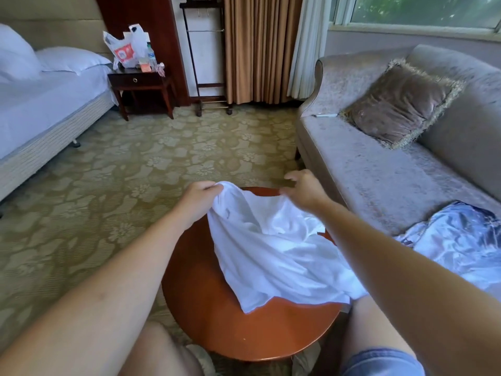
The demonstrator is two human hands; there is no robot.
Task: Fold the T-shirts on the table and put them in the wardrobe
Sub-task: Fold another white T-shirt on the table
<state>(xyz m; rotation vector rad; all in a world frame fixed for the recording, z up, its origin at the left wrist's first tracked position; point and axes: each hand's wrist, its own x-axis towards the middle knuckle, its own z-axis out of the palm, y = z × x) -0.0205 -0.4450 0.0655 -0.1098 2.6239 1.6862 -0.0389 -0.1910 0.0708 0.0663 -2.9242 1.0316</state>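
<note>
The left hand's (pixel 200 199) fingers (pixel 214 188) are clenched on the raised far edge of a white T-shirt (pixel 271 253). The right hand (pixel 305 189) pinches the same edge low down, near the thumb, with its upper fingers curled loosely above the cloth. The rest of the shirt lies crumpled across the right half of a round red-brown wooden table (pixel 217 308), its near hem hanging over the rim. A small grey mark near the collar is too faint to read.

Just right of the table, a blue-and-white garment (pixel 461 240) lies on a grey sofa (pixel 379 180), with a fringed brown cushion (pixel 401 104) farther back. Across the carpet, beside the bed (pixel 40 104), a dark nightstand (pixel 138 80) holds a white plastic bag (pixel 126 51) whose red-orange print is illegible.
</note>
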